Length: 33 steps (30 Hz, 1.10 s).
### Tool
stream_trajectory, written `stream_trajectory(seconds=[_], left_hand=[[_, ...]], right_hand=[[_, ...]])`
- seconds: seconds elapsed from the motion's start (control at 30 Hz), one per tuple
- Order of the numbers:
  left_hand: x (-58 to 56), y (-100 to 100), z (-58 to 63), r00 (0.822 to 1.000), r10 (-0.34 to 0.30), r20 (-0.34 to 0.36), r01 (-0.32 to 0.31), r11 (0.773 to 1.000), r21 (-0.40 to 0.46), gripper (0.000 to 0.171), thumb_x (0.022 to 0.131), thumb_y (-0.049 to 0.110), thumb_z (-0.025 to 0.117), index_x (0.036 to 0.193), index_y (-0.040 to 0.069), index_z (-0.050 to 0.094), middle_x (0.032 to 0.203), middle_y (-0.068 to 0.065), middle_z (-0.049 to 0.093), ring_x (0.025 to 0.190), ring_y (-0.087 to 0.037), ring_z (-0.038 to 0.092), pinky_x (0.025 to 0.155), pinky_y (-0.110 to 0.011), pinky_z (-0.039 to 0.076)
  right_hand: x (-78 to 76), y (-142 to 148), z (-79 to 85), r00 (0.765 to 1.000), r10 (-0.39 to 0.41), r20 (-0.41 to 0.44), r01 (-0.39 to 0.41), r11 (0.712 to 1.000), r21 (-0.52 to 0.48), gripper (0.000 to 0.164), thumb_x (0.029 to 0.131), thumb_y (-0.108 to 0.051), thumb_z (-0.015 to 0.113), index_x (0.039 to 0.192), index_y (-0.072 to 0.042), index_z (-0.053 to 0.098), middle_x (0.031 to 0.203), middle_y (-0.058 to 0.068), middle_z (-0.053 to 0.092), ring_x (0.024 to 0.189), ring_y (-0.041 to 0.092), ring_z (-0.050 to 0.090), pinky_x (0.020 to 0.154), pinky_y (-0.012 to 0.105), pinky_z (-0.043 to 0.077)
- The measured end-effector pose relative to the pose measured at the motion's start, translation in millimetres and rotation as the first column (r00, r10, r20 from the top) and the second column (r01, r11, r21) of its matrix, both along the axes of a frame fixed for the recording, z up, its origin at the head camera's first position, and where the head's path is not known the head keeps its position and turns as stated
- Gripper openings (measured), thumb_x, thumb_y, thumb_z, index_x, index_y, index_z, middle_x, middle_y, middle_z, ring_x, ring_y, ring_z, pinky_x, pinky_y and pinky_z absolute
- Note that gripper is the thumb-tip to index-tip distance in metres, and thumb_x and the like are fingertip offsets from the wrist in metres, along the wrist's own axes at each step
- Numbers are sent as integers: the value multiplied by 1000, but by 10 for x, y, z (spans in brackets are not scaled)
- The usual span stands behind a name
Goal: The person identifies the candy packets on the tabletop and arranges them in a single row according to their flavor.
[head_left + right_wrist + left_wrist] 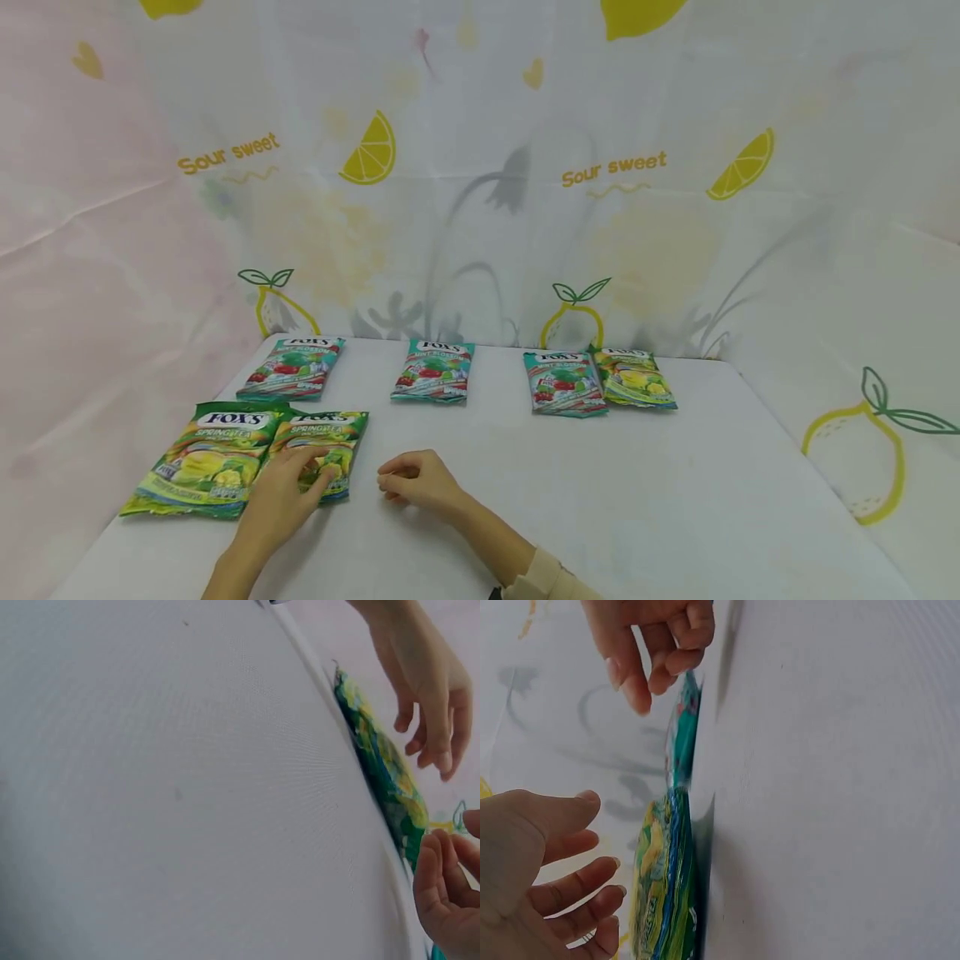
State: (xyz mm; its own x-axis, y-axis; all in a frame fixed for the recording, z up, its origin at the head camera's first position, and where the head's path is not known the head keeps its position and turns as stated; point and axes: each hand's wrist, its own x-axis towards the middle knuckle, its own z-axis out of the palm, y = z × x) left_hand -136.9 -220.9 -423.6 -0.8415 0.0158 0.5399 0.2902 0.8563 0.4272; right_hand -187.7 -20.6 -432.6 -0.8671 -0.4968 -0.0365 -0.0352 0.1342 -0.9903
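Two green and yellow Fox's Spring Tea candy bags lie side by side at the front left in the head view: a larger bag and, overlapping its right edge, another bag. My left hand hovers over that second bag and covers its lower left part. Its fingers are loosely bent and grip nothing; the left wrist view shows a gap between this hand and the bag. To the right of the bags, my right hand is held above the white table, fingers relaxed, holding nothing.
Along the back of the table lie three teal Fox's Mint Blossom bags: one at left, one mid-table and one farther right. A green Spring Tea bag touches the last. A lemon-print cloth hangs behind.
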Motion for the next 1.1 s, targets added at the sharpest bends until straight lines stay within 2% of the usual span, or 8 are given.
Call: stream_trajectory(seconds=[0.13, 0.37, 0.63, 0.8, 0.93, 1.03, 1.1], left_hand=[[-50, 134, 3, 998, -48, 36, 46, 998, 29, 25, 77, 7, 76, 99, 0, 68, 79, -2, 61, 69, -14, 56, 59, -28, 48], [-136, 325, 5, 993, -81, 88, 77, 996, 43, 22, 78, 10, 75, 97, 1, 69, 77, 0, 62, 70, -13, 56, 62, -29, 49], [-205, 502, -20, 987, -150, 55, 147, 987, 56, 18, 78, 10, 76, 94, 4, 69, 75, 3, 62, 69, -14, 57, 62, -28, 47], [-257, 603, -43, 981, -182, 74, 175, 980, 94, 17, 79, 9, 75, 94, 4, 69, 76, 3, 62, 70, -13, 57, 62, -27, 47], [-285, 701, -64, 976, -202, 86, 192, 975, 110, 16, 79, 9, 74, 93, 3, 69, 76, 3, 61, 70, -14, 56, 62, -25, 48], [-302, 777, -75, 969, -220, 109, 208, 971, 117, 16, 80, 9, 74, 94, 4, 69, 76, 4, 61, 71, -14, 56, 63, -24, 47], [-313, 825, -81, 963, -235, 128, 220, 968, 123, 16, 80, 10, 73, 94, 4, 69, 76, 4, 60, 71, -13, 56, 64, -24, 47]], right_hand=[[-19, 66, -25, 999, -5, -34, 5, 1000, -14, 19, 87, -4, 63, 98, 9, 67, 83, 19, 68, 67, 17, 63, 63, 29, 55], [-26, 254, -2, 998, 1, -60, -3, 999, -35, 22, 87, -9, 64, 100, 9, 67, 84, 13, 69, 68, 15, 63, 64, 27, 55], [-24, 464, 22, 995, -5, -96, 2, 999, -32, 24, 88, -9, 62, 102, 11, 65, 87, 17, 68, 70, 10, 61, 66, 27, 55], [-37, 588, 29, 991, 16, -133, -21, 999, -34, 30, 89, -13, 62, 103, 13, 63, 85, 10, 69, 71, 8, 62, 66, 26, 55], [-31, 698, 38, 978, 31, -205, -40, 998, -41, 33, 90, -17, 61, 103, 14, 62, 83, 5, 68, 71, 6, 61, 65, 26, 54], [-30, 765, 37, 977, 17, -210, -23, 999, -25, 33, 90, -16, 61, 103, 14, 62, 84, 11, 68, 71, 6, 61, 65, 25, 54], [-31, 802, 32, 984, 2, -178, -4, 1000, -12, 31, 91, -14, 60, 105, 14, 62, 87, 17, 68, 72, 8, 61, 66, 25, 54]])
